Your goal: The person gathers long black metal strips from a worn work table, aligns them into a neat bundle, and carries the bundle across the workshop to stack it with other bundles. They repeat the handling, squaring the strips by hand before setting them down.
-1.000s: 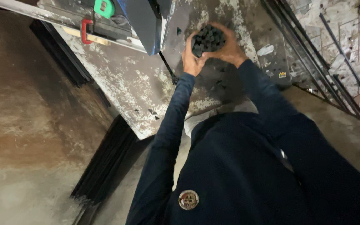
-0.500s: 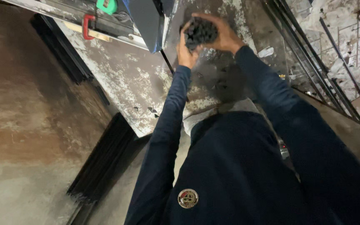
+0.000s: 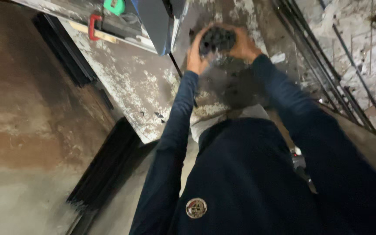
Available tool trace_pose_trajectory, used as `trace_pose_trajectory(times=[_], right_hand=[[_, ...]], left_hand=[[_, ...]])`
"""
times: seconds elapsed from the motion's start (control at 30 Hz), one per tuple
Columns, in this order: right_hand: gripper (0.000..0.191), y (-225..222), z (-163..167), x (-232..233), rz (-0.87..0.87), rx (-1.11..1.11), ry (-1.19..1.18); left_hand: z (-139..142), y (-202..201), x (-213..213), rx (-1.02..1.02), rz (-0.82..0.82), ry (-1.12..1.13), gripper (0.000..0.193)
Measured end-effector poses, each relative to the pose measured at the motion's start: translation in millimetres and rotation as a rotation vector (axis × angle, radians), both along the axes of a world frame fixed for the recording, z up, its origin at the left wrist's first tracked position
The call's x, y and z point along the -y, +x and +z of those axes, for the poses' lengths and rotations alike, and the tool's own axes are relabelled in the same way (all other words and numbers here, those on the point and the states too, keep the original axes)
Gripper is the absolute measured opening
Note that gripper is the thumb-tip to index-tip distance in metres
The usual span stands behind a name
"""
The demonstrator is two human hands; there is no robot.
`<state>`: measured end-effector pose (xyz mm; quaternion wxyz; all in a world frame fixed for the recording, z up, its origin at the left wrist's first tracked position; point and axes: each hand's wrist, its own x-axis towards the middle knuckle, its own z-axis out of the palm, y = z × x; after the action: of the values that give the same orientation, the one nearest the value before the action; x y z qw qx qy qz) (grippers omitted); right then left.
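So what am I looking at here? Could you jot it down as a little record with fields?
left hand: left hand grips the left side of a dark round lump
right hand: right hand grips its right side
lump: black, knobbly, blurred, kind unclear
surface below: worn metal table with flaking white patches
nearby: red clamp; green object; blue-grey panel
clothing: dark blue sleeves, round badge

Black bundle [image 3: 216,40] between both hands

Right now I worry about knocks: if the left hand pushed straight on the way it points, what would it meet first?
Probably the blue-grey metal block just beyond the left hand, though depth is unclear.
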<state>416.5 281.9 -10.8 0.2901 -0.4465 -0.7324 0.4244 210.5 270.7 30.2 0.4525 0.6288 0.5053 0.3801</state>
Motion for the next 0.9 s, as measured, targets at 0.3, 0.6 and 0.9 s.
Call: trace_pose_trajectory(times=[0.3, 0.6, 0.9], right_hand=[[0.070, 6.4, 11.1, -10.6, 0.114, -0.123, 0.089], [0.074, -14.1, -9.5, -3.4, -0.100, -0.099, -0.024], [0.082, -1.5, 7.8, 11.8, -0.024, -0.167, -0.112]], left_hand=[[-2.3, -6.1, -4.4, -0.007, -0.014, -0.036, 0.081], [2.9, 10.2, -6.8, 0.076, 0.055, -0.113, 0.078], [13.1, 2.4, 12.1, -0.005, -0.045, -0.018, 0.077]])
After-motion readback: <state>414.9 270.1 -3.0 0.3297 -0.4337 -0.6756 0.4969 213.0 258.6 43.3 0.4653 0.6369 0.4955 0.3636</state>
